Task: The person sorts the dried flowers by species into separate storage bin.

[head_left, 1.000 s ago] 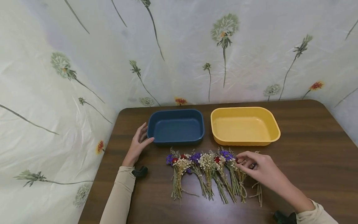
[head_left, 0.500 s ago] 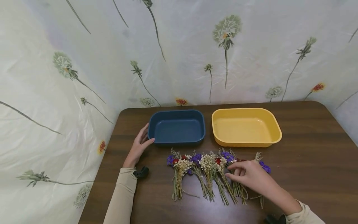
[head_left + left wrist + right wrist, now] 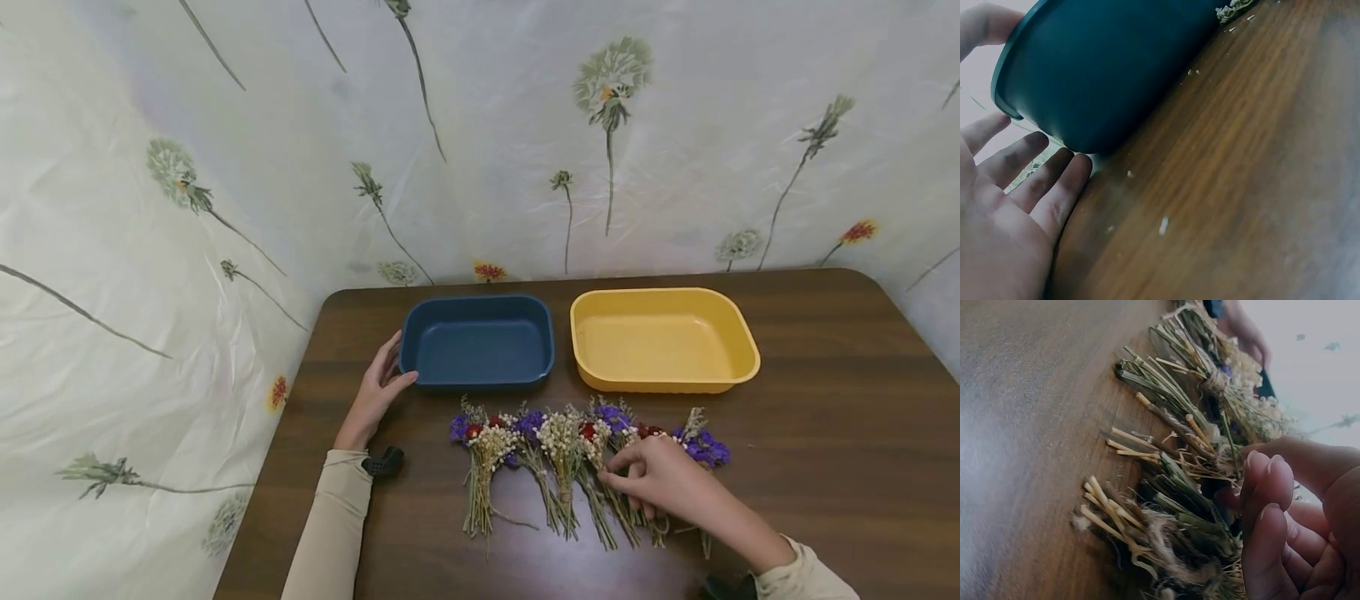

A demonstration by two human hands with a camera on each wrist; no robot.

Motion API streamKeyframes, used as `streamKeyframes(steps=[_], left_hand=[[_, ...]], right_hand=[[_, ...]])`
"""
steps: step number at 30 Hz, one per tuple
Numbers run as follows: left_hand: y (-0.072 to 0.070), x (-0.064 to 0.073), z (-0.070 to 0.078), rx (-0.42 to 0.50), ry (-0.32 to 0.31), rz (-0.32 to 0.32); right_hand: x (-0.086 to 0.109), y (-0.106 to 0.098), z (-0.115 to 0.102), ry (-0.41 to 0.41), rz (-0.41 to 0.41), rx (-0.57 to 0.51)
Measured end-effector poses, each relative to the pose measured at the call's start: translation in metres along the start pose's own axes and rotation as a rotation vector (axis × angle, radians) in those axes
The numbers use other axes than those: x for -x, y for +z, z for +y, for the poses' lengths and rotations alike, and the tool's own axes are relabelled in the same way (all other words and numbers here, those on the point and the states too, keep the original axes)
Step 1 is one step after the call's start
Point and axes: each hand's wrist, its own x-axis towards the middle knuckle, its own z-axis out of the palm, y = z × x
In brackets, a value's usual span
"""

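On the dark wood table lies a row of dried flower bunches (image 3: 562,442), with white, purple and red heads and twine-tied stems. Over the row's right part, my right hand (image 3: 663,475) has its thumb and forefinger at the stems of a red-and-white dried flower bunch (image 3: 592,437), seemingly pinching it. Its other fingers (image 3: 1266,537) are curled, and it partly hides the bunches below. My left hand (image 3: 371,404) rests against the left end of a blue tray (image 3: 480,385), thumb at the front corner. Fairly straight fingers (image 3: 1063,194) touch the tray's outer wall.
A yellow tray (image 3: 660,387) stands right of the blue one, behind the flowers. A purple-headed bunch (image 3: 705,450) lies at the row's right end. Small white bits (image 3: 1164,226) are scattered on the table (image 3: 840,417). A flower-printed sheet (image 3: 480,167) hangs behind.
My right hand has moved left along the flower row and down to the stems, uncovering the purple bunch at the right end. My left hand stays at the blue tray.
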Motion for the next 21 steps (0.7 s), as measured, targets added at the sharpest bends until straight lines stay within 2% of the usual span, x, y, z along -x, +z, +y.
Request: streamKeyframes(steps=[5,13,21], left_hand=[[-0.0001,0.0005,-0.0002,0.002,0.008,-0.007],[0.0013,0.0007,0.0013,0.017,0.000,-0.018],[0.0005,0.0011,0.0009,0.017,0.007,-0.028]], right_hand=[[-0.0014,0.0014,0.0044,0.034,-0.027,-0.071],[0.0000,0.0017,0.0085,0.038,-0.045,-0.149],[0.0037,0.0024,0.0056,-0.027,-0.006,-0.255]])
